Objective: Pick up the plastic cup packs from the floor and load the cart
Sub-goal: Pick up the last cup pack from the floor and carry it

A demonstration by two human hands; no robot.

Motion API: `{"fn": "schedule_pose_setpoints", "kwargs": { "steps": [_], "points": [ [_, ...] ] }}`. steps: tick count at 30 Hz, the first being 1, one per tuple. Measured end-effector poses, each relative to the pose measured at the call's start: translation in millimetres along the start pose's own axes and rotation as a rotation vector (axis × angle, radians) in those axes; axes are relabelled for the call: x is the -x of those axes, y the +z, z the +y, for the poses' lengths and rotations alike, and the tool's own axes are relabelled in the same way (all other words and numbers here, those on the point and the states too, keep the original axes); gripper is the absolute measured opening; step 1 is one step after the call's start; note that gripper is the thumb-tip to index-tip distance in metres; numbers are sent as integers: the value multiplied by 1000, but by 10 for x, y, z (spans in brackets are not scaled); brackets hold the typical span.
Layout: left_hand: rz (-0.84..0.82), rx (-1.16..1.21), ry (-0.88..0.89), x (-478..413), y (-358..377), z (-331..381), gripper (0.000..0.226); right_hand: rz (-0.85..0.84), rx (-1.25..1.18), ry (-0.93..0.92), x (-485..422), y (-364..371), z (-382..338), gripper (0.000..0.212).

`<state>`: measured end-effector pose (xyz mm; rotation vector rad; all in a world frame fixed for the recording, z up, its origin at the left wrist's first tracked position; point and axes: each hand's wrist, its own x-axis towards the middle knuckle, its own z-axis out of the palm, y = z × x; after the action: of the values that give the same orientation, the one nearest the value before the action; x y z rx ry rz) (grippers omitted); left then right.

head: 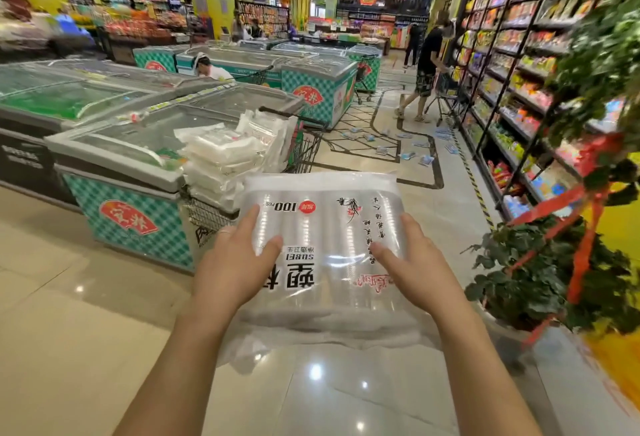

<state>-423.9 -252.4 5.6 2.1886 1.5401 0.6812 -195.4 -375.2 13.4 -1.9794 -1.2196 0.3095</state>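
My left hand (239,262) and right hand (417,262) grip the pack (329,214) flat, thumbs on top and fingers probably beneath, so it lies level on the cart (306,153).

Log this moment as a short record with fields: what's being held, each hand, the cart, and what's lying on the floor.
held: cup pack, clear plastic, printed side up
left hand: grips the pack's left edge, thumb on top
right hand: grips the pack's right edge, thumb on top
cart: black wire, beside a freezer, piled high with white packs
floor: small bluish items scattered down the aisle, too far to identify
stage: pack in hand, not yet on the cart
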Motion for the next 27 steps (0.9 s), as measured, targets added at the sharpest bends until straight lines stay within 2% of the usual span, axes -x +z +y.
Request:
{"fn": "schedule_pose_setpoints", "kwargs": {
  "steps": [7, 16, 22, 27],
  "points": [
    [-4, -24, 20, -2007, 318, 25, 69, 1, -6, -4, -2002, 464, -5, 66],
    [-7, -52, -1, -3937, 767, 31, 68, -27, -91, -37, -4070, 979, 203, 60],
    [38, -78, -65, -5213, 1341, 139, 68, -108, -175, -73, -5612, 1347, 630, 59],
    [70, -93, -164, -6372, 1728, 261, 69, -220, -152, -129, -7089, 1548, 791, 70]
  ]
}}
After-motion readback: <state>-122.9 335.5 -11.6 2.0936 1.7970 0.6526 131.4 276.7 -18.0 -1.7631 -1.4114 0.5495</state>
